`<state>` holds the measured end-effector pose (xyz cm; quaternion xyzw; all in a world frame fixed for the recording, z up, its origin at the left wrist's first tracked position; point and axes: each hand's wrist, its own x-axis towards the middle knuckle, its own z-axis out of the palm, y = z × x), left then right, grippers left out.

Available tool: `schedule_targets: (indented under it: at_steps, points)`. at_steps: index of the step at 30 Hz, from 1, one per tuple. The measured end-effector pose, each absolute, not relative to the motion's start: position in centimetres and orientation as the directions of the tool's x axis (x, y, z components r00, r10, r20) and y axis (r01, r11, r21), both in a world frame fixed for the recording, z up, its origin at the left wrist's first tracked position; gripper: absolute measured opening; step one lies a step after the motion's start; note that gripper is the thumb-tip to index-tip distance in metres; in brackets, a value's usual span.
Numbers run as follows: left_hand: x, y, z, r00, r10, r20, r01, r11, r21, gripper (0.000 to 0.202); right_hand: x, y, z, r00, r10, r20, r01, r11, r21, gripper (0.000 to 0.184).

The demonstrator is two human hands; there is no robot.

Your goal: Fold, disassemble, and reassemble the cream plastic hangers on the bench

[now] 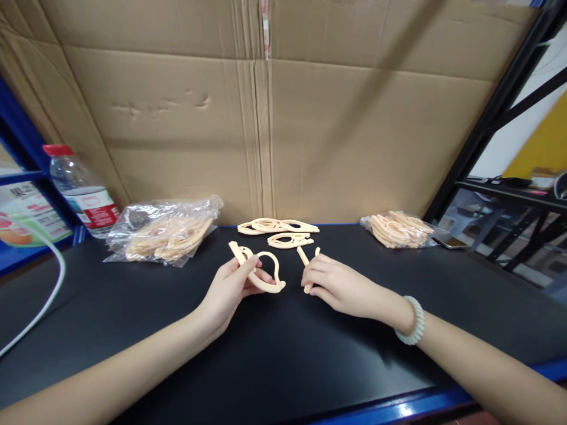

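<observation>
Two parts are held mid-surface: your left hand [230,290] pinches a curved beige plastic hook [262,274], your right hand [337,284] grips a short piece [305,258]. Squeeze unevenly and the thin hook could snap or skid into the loose pile [279,229] at the far edge.

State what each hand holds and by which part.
Left hand pinches a curved beige plastic piece along its straight bar. Right hand grips a short beige stick by its lower half.
</observation>
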<state>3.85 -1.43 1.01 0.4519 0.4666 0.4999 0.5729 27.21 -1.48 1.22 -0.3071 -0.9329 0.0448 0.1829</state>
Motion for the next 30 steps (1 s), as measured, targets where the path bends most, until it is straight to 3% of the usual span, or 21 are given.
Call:
schedule_targets:
  at_steps: [5, 11, 15, 18, 21, 24, 27, 30]
  points:
    - [3.9, -1.3, 0.9, 0.073, 0.994, -0.085, -0.158, 0.096, 0.983, 0.017, 27.5, -1.4, 1.5, -0.709, 0.6, 0.371, 0.547, 0.8, -0.248, 0.019]
    - [3.8, -1.4, 0.8, 0.083, 0.993, -0.085, -0.13, 0.095, 0.987, 0.018, 28.0, -1.7, 2.4, -0.585, 0.638, 0.502, 0.639, 0.743, -0.199, 0.025]
    - [3.8, -1.6, 0.8, 0.082, 0.993, -0.087, -0.109, 0.096, 0.989, 0.018, 29.4, -0.5, 2.3, -0.59, 0.723, 0.36, 0.713, 0.676, -0.189, 0.014]
    - [3.8, -1.6, 0.9, 0.087, 0.993, -0.085, -0.114, 0.095, 0.989, 0.019, 30.5, 0.5, 1.9, -0.566, 0.786, 0.249, 0.747, 0.616, -0.249, 0.007]
    - [3.8, -1.6, 1.0, 0.1, 0.992, -0.08, -0.104, 0.09, 0.99, 0.021, 30.9, 1.1, 1.6, -0.537, 0.809, 0.24, 0.763, 0.587, -0.27, 0.007]
    - [4.0, -1.7, 0.9, 0.147, 0.988, -0.05, -0.084, 0.063, 0.995, 0.025, 30.1, 0.5, 1.6, -0.531, 0.766, 0.363, 0.742, 0.627, -0.238, 0.014]
    - [4.3, -2.1, 0.7, 0.215, 0.977, 0.005, -0.062, 0.009, 0.998, 0.031, 28.2, -1.2, 1.8, -0.571, 0.624, 0.533, 0.628, 0.75, -0.205, 0.034]
    - [4.6, -2.5, 0.6, 0.283, 0.958, 0.036, -0.04, -0.026, 0.999, 0.035, 26.2, -3.1, 2.0, -0.707, 0.457, 0.539, 0.509, 0.859, -0.059, 0.035]
